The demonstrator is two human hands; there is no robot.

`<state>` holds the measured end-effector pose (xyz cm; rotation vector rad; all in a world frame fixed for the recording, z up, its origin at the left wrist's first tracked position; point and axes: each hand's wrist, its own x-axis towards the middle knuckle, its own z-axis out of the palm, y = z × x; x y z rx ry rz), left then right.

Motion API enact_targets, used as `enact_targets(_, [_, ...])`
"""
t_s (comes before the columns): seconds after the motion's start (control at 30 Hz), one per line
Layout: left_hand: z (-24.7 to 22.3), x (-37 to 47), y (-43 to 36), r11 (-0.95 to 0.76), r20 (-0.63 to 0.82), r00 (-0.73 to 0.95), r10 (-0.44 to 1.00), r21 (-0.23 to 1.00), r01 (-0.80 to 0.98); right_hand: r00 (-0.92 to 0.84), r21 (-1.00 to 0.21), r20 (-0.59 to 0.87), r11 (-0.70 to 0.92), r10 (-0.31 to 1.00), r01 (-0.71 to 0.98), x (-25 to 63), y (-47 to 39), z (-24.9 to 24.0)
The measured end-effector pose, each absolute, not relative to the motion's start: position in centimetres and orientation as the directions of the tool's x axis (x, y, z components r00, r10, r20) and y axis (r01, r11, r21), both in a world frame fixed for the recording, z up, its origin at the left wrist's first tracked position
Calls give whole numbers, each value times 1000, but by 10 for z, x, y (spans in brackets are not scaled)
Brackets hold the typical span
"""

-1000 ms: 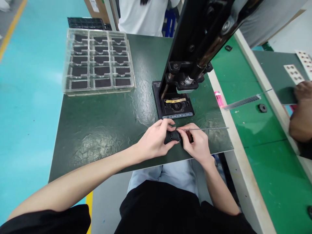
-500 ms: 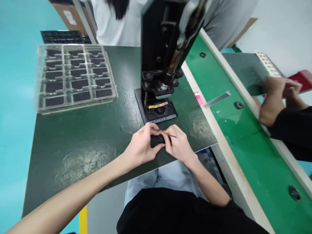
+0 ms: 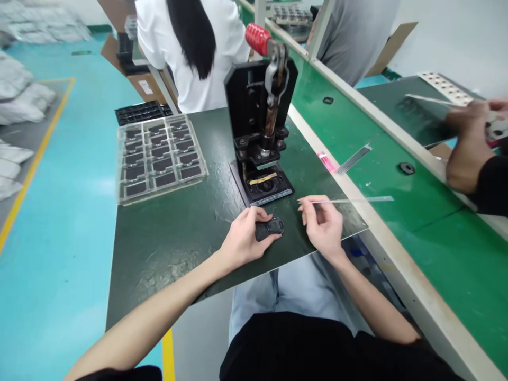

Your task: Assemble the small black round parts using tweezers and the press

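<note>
Apart, hands [image 3: 246, 236] holding black part [image 3: 273, 226], strip [image 3: 371, 199]

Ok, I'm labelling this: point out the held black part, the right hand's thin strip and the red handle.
Black part [image 3: 273, 226]: head view, round face.
Thin strip [image 3: 369, 199]: head view, right half.
Red handle [image 3: 257, 39]: head view, middle.

A matt black metal press [image 3: 243, 100] with a glossy, ridged red handle [image 3: 257, 39], a clear plastic tray [image 3: 150, 182] and a smooth, plastic-looking black part [image 3: 274, 226] appear at a shiny, creased worktop [image 3: 178, 238].
</note>
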<state>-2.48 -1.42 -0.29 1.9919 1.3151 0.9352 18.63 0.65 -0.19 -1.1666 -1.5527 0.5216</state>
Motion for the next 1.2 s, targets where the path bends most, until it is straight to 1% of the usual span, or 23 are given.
enact_targets(0.07, [-4, -27, -13, -383, 253, 306, 918, 768, 514, -88, -561, 640, 543, 763, 625, 197, -2, 4])
enact_targets(0.13, [-4, -28, -13, -426, 272, 352, 896, 748, 508, -257, -315, 672, 582, 695, 750, 205, -7, 10])
enact_targets(0.17, [-3, -29, -13, -452, 287, 371, 883, 732, 510, -312, -229, 661, 579, 682, 782, 207, -8, 12])
enact_targets(0.2, [-1, -29, -14, -480, 309, 386, 869, 713, 511, -346, -168, 651, 573, 675, 802, 208, -8, 13])
enact_targets(0.27, [4, -28, -17, -536, 359, 409, 839, 679, 502, -374, -95, 658, 564, 654, 820, 205, -7, 14])
enact_targets(0.37, [12, -24, -23, -603, 410, 459, 788, 666, 440, -351, -60, 703, 543, 619, 838, 191, -6, 15])
enact_targets(0.43, [16, -22, -26, -629, 415, 499, 761, 662, 408, -327, -81, 722, 544, 610, 835, 178, -8, 18])
enact_targets(0.6, [17, -22, -25, -683, 409, 578, 706, 611, 401, -297, -179, 735, 597, 609, 782, 156, -10, 32])
enact_targets(0.67, [20, -23, -22, -698, 402, 626, 668, 629, 341, -289, -188, 755, 616, 589, 765, 156, -10, 38])
enact_targets(0.73, [25, -23, -20, -691, 401, 648, 648, 668, 278, -281, -230, 769, 659, 574, 716, 159, -11, 43])
enact_targets(0.77, [27, -24, -20, -683, 402, 647, 648, 683, 260, -258, -285, 772, 680, 581, 676, 161, -13, 44])
enact_targets(0.8, [28, -24, -19, -678, 406, 642, 651, 690, 251, -207, -372, 767, 684, 607, 627, 163, -16, 45])
enact_targets(0.87, [28, -25, -18, -687, 419, 635, 649, 681, 252, -87, -598, 694, 640, 714, 482, 165, -23, 45])
enact_targets(0.9, [27, -26, -17, -702, 428, 637, 641, 663, 260, -80, -697, 624, 600, 777, 393, 165, -27, 44])
enact_targets(0.93, [24, -26, -17, -725, 439, 646, 624, 634, 269, -114, -771, 547, 552, 829, 316, 165, -31, 42])
enact_targets(0.97, [22, -27, -17, -754, 448, 663, 599, 595, 279, -174, -816, 482, 512, 859, 268, 165, -34, 40])
enact_targets(1.03, [17, -27, -19, -815, 455, 714, 533, 503, 288, -298, -823, 435, 510, 850, 250, 166, -40, 37])
enact_targets(1.1, [16, -27, -22, -840, 445, 741, 503, 454, 298, -337, -793, 463, 553, 820, 255, 169, -43, 39])
enact_targets(1.17, [18, -27, -23, -811, 449, 698, 558, 475, 343, -280, -814, 464, 529, 841, 239, 175, -41, 45])
enact_targets(1.2, [20, -27, -23, -783, 463, 648, 604, 494, 377, -198, -846, 441, 479, 876, 234, 178, -38, 47])
